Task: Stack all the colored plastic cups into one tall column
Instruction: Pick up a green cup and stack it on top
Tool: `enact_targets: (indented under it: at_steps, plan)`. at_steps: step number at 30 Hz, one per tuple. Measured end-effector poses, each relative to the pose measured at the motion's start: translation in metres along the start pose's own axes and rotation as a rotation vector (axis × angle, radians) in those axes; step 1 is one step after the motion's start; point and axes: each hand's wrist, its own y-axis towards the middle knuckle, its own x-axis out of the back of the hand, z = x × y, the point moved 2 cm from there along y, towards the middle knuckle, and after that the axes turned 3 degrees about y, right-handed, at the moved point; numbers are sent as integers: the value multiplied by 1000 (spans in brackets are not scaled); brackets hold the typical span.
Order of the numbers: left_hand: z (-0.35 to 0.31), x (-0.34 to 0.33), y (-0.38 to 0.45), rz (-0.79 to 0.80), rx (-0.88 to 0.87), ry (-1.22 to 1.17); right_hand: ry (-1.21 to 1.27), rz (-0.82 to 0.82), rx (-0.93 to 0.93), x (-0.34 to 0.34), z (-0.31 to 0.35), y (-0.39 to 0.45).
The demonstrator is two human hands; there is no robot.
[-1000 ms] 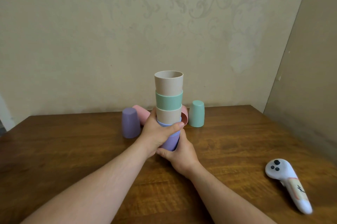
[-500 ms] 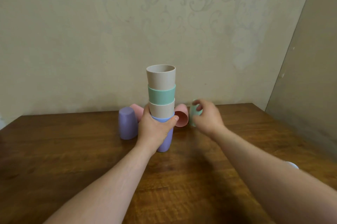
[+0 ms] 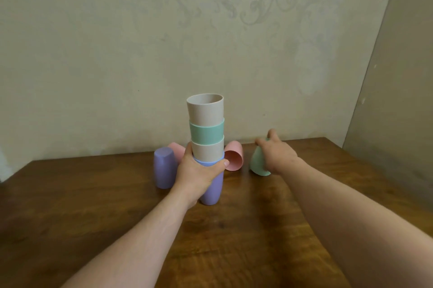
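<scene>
Partly hidden green cup [image 3: 257,163] seems tilted.

Stack [image 3: 207,144]: mid-table [image 3: 234,240], upright, cups nested one in another.
Left hand [image 3: 199,174]: wrapped around the stack's lower part.
Upturned cup [image 3: 163,168]: just left of the stack, mouth down.
Lying cup [image 3: 177,150]: behind the upturned cup, partly hidden by the stack.
Second lying cup [image 3: 233,156]: just right of the stack, on its side, mouth toward the camera.
Tilted cup [image 3: 257,163]: further right, mouth down.
Right hand [image 3: 278,156]: on the tilted cup.
Wall [image 3: 117,53]: behind the table.
</scene>
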Motion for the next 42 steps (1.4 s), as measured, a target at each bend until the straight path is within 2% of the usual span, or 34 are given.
enact_targets:
  at_steps: [5, 7, 10, 16, 18, 20, 23, 25, 27, 31, 34, 38, 42]
  plan:
    - [2, 3, -14, 9, 11, -4, 219, 44, -208, 0, -22, -31]
    - [-1, 4, -20, 0, 22, -10, 279, 117, -251, -8, -27, -43]
    - [-8, 7, -28, 23, 26, -20, 218, 222, -196, -21, -19, -59]
    - [-37, 27, -32, 143, 54, -62, 312, 216, -114, -25, -1, -82]
    - [-53, 34, -28, 133, 62, -127, 546, 114, -144, -6, 2, -86]
    - [-72, 37, -22, 96, 56, -183, 837, -88, -142, 26, 10, -85]
    - [-93, 35, -14, 37, 12, -191, 1208, -303, -51, 92, 36, -81]
    - [-100, 29, -12, 13, -23, -150, 1424, -391, 48, 135, 60, -79]
    - [-103, 25, -10, -23, -34, -88, 1581, -403, 152, 167, 84, -79]
    - [-104, 22, -8, -45, -54, -47, 1469, -302, 313, 184, 120, -85]
    - [-103, 24, -7, -37, -50, -38, 1368, -206, 312, 167, 130, -86]
    - [-108, 22, -6, -27, -59, -32, 1286, -163, 292, 142, 135, -85]
    - [-107, 21, -5, -3, -59, -37, 1290, -102, 263, 123, 137, -87]
